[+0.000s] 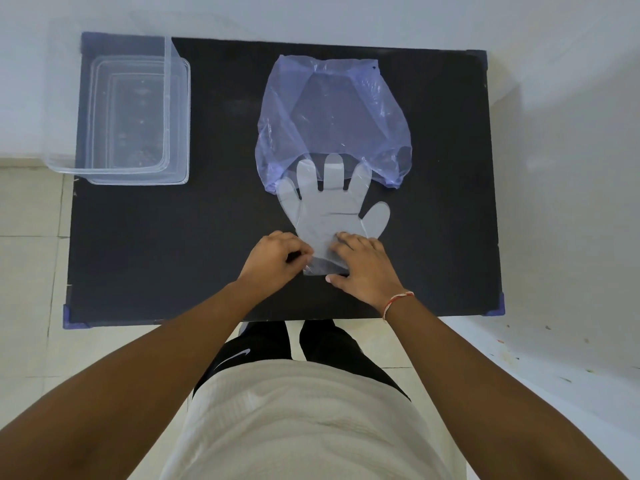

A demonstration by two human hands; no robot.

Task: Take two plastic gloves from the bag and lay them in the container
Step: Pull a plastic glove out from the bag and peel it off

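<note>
A clear plastic glove (325,211) lies flat on the black table (173,244), fingers pointing away from me, its fingertips tucked under the mouth of a thin bluish plastic bag (332,112). My left hand (277,259) pinches the glove's cuff at its left edge. My right hand (363,268) presses on the cuff's right side, fingers spread over it. The clear plastic container (138,116) stands at the table's far left corner; I see nothing inside it.
The table's near edge runs just in front of my legs. A white wall stands behind the table and tiled floor lies to the left. Purple caps (71,318) mark the table's corners.
</note>
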